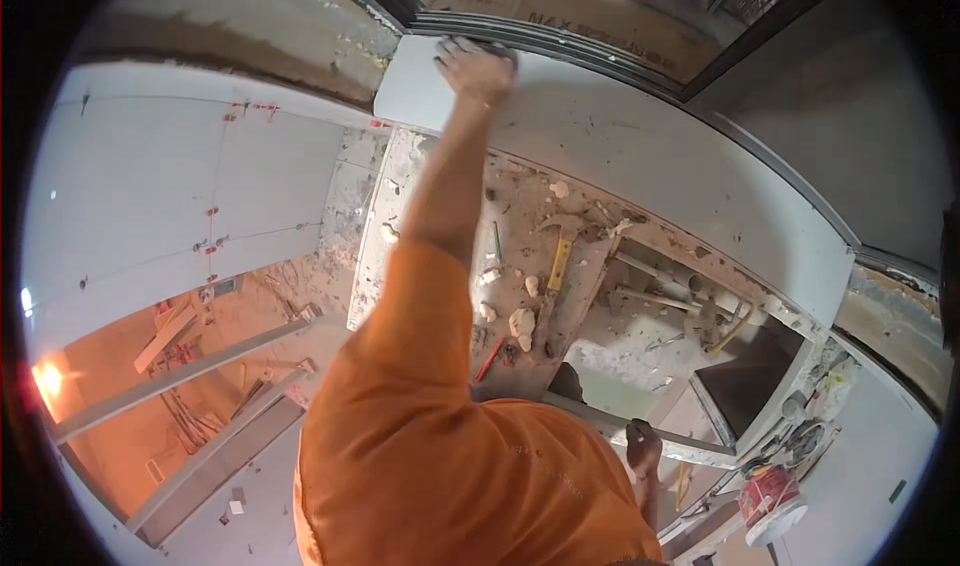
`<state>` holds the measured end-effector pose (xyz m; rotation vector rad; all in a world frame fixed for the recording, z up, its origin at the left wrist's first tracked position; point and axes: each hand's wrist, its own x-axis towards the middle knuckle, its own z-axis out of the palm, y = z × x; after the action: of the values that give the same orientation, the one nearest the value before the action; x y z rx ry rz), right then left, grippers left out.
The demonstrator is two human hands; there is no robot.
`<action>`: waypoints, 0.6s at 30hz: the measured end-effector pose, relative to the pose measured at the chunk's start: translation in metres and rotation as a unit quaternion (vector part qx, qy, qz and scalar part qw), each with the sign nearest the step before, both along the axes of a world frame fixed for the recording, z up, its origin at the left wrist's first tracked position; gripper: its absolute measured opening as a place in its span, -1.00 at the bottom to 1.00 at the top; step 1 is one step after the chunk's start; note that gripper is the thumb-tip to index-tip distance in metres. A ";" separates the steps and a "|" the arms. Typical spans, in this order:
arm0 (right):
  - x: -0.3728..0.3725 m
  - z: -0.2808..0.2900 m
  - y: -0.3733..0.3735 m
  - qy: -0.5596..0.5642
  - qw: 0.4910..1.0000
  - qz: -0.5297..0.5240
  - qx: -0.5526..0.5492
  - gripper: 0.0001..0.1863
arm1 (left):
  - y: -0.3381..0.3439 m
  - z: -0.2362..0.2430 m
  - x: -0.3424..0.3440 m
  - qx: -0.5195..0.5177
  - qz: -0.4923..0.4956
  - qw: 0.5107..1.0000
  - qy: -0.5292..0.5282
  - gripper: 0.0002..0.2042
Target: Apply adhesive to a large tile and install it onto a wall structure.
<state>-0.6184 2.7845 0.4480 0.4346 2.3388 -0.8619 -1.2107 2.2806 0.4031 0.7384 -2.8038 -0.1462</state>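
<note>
My left hand (475, 66) reaches far forward onto a long white slab (640, 156) lying like a sill under a dark window frame (560, 41). Its fingers curl over the slab's far edge near the left corner. My orange sleeve (420, 366) fills the lower middle. My right hand (643, 444) is low at the right, closed around a thin grey bar (690, 448) that runs sideways beneath the slab.
Under the slab is a rough ledge with rubble, a yellow-handled hammer (560, 256), a red tool (490, 359) and pipes (665, 301). White wall tiles with red spacers (210, 211) stand left. Grey boards (200, 366) lie below. A dark square opening (745, 386) and a red-and-white bucket (770, 501) are right.
</note>
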 end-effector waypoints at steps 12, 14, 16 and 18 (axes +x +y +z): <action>-0.155 -0.024 -0.005 0.042 0.984 0.172 0.009 -0.70 | 0.329 0.030 0.143 0.217 -0.554 0.802 -0.049 -0.32; -0.168 -0.018 0.002 0.032 0.995 0.096 0.004 -0.70 | 0.308 0.024 0.161 0.193 -0.603 0.774 -0.017 -0.29; -0.172 -0.013 0.008 0.050 0.997 0.061 -0.012 -0.69 | 0.262 0.015 0.161 0.129 -0.639 0.758 0.007 -0.28; -0.172 -0.013 0.009 0.061 0.997 0.039 -0.009 -0.69 | 0.186 0.006 0.156 -0.061 -0.651 0.755 0.045 -0.29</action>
<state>-0.7904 2.7938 0.4351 0.2876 2.4399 -0.8933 -1.0549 2.4669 0.4094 -1.2977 -2.5967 -0.1985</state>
